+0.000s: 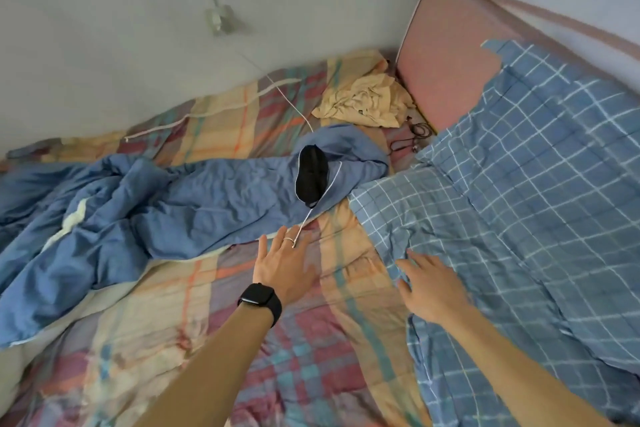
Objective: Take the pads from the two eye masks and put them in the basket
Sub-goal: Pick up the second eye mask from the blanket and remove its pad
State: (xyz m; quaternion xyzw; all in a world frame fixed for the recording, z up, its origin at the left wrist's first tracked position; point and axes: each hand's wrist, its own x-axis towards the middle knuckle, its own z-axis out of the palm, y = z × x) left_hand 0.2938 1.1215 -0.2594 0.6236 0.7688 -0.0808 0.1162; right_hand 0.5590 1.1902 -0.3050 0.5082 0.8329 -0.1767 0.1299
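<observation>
One black eye mask (310, 173) lies on the crumpled plain blue duvet (145, 204) near the middle of the bed. A thin white strap runs from its lower end down to my left hand (285, 265), and crosses the fingers. That hand is flat, fingers apart, a short way below the mask, with a black watch on the wrist. My right hand (429, 284) rests with spread fingers on the edge of the blue checked blanket (526, 184). I see no second mask and no basket.
A multicoloured plaid sheet (277, 357) covers the bed. A crumpled cream cloth (367, 100) and dark cables (415, 135) lie near the pink headboard (446, 69). A white cord (291, 100) runs from the grey wall across the bed.
</observation>
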